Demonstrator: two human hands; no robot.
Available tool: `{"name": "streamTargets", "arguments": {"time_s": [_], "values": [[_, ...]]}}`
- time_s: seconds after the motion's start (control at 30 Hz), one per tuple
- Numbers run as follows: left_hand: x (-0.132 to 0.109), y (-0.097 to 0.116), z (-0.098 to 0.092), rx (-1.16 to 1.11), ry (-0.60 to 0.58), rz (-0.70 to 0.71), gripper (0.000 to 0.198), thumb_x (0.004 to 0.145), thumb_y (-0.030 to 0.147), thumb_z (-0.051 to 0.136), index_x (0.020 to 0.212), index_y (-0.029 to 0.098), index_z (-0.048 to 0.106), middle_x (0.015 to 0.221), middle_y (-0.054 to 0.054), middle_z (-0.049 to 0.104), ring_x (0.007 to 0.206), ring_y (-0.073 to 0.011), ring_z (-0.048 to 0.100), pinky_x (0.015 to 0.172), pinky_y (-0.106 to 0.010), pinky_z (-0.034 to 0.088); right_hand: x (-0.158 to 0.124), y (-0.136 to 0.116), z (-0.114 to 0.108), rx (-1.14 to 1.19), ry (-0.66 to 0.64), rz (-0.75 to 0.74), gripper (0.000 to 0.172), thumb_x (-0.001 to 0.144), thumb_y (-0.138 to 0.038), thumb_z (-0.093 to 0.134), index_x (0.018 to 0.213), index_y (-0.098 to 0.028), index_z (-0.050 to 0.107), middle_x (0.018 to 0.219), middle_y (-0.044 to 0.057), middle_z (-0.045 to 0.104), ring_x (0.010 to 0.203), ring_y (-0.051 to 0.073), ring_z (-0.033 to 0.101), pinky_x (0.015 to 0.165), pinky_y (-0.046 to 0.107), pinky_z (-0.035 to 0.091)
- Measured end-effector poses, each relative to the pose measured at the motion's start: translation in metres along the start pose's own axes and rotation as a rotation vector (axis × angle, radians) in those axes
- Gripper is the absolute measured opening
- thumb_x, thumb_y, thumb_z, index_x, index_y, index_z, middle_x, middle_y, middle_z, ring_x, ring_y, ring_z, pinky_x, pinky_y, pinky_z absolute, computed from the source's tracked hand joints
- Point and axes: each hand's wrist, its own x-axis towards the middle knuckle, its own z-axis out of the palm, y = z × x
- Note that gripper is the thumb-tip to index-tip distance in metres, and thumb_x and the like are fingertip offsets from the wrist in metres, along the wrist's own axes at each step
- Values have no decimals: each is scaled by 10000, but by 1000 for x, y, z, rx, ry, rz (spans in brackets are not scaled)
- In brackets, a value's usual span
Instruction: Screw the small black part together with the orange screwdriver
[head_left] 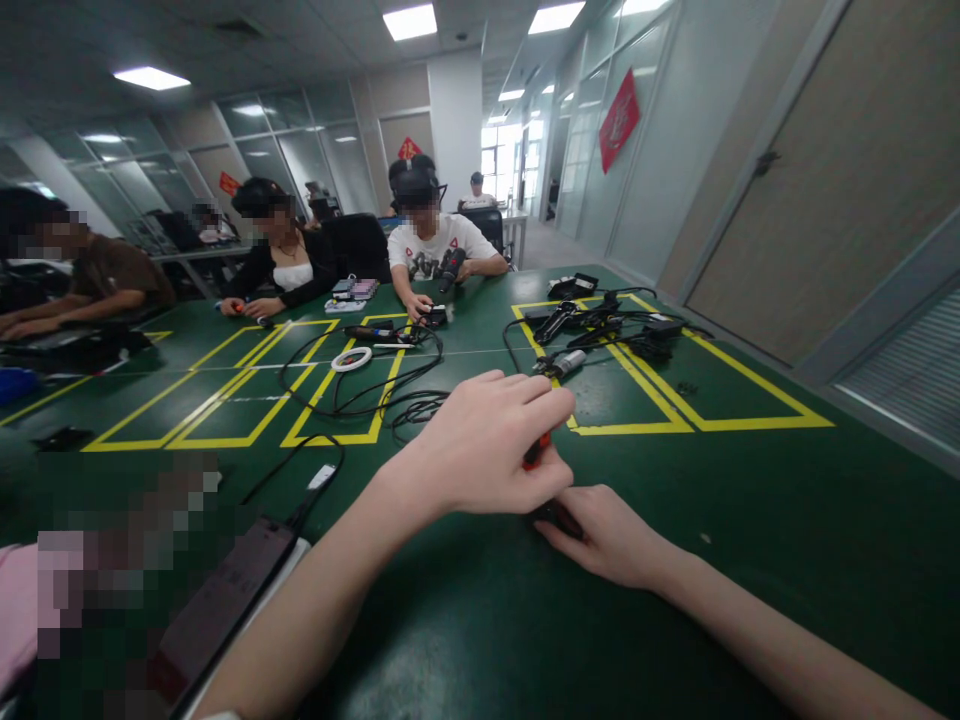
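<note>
head view: my left hand [491,440] pinches a red piece [535,452]; my right hand [613,536] grips a dark piece [559,517] beneath, likely steadying it.

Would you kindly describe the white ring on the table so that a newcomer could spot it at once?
On the green table, look beyond the wearer's left hand and towards the left, where black cables loop across a yellow outline. The white ring lies among them; its pale, closed circle stands out from their dark loops.
</note>
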Motion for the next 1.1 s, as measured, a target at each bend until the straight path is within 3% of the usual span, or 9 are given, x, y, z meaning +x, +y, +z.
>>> {"name": "streamTargets", "arguments": {"time_s": [0.2, 0.3, 0.4, 0.5, 0.77, 0.93, 1.0, 1.1], "values": [[-1, -4, 2, -10, -45, -28, 166, 993, 271, 463, 909, 209, 592, 690, 14, 658, 591, -160, 578, 556, -303, 264, -1, 1, 1, -9, 17, -10, 49, 946, -255, 552, 977, -219, 541, 684, 7, 666, 555, 199, 622, 541, 287, 370], [-1, -3, 1, -30, -32, -18, 175, 964, 305, 507, 834, 203, 564, 698, 1, 636, 621, -167, 573, 577, -302, 307, -2, 0, 0, -6, 13, -13, 37, 950, -255, 540, 965, -222, 546, 694, 12, 675, 553, 194, 616, 538, 286, 367], [0, 0, 0, -16, 2, 13, 71, 866, 229, 521, 827, 191, 567, 826, -42, 644, 704, -183, 575, 624, -315, 376, -2, -1, -1, -3, 2, -13, 58, 957, -259, 528, 912, -228, 547, 699, 21, 682, 571, 196, 625, 543, 287, 370], [-1, -1, 2, 16, 17, 40, 121, 865, 164, 473, 878, 183, 592, 875, -44, 629, 703, -171, 559, 611, -312, 376, -1, -1, -1, -16, -4, 3, 37, 955, -252, 545, 959, -220, 563, 707, 17, 686, 578, 196, 632, 548, 283, 363], [-2, -11, 12, 7, 28, 30, 169, 1052, 250, 466, 1073, 195, 624, 955, -9, 695, 735, -125, 631, 588, -260, 348, -1, 0, 0, -37, -3, -12, 426, 959, -222, 591, 1374, -171, 507, 706, -12, 682, 590, 197, 651, 556, 269, 337], [-2, -11, 14, -20, 85, 29, 298, 1031, 459, 538, 926, 195, 629, 736, 27, 670, 628, -131, 599, 536, -276, 277, -1, -3, -1, -19, -15, 4, 362, 962, -220, 588, 1314, -161, 532, 701, -3, 678, 571, 193, 631, 540, 268, 326], [-2, -9, 12, -15, 98, 36, 291, 1009, 407, 529, 834, 188, 608, 686, 21, 630, 595, -136, 558, 539, -288, 280, -1, -3, 0, -15, -9, 8, 318, 962, -222, 583, 1273, -171, 544, 691, -7, 669, 559, 187, 615, 534, 268, 313], [0, -6, 10, -6, 105, 57, 122, 896, 245, 536, 841, 174, 619, 795, -20, 644, 668, -155, 557, 623, -300, 372, -1, -2, 1, 0, 5, 3, 192, 967, -241, 573, 1152, -187, 575, 688, -3, 657, 556, 181, 597, 540, 271, 314]]}}
